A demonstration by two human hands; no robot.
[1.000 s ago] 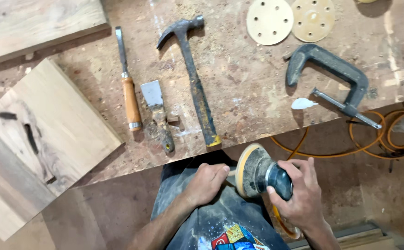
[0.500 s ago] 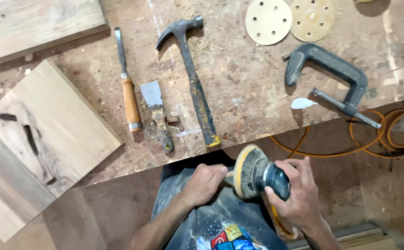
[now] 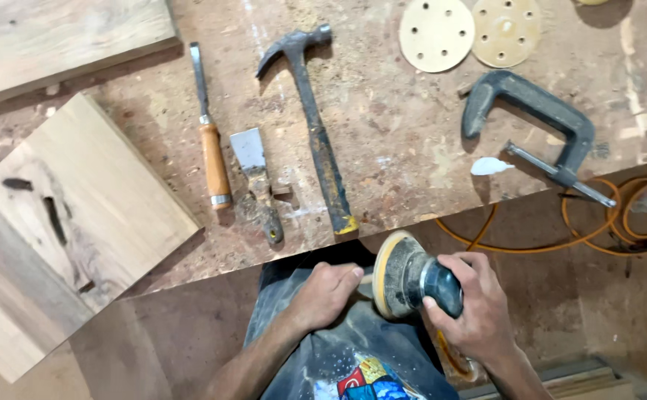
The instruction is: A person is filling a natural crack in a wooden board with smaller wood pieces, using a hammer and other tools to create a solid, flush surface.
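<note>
The right hand (image 3: 472,311) is wrapped around the dark body of a round sander (image 3: 410,278), held just below the tabletop (image 3: 397,141) edge with its yellow pad tipped toward the left hand (image 3: 323,295), whose curled fingers press at the pad's rim. Up on the tabletop lie a hammer (image 3: 312,118), a chisel (image 3: 208,133), a scraper (image 3: 257,181), a clamp (image 3: 535,118) and 2 sanding discs (image 3: 436,33).

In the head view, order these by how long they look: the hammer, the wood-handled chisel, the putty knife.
1. Hammer, clearly the longest.
2. Chisel.
3. Putty knife, the shortest.
All three lie flat on the same workbench, so the comparison is fair.
</note>
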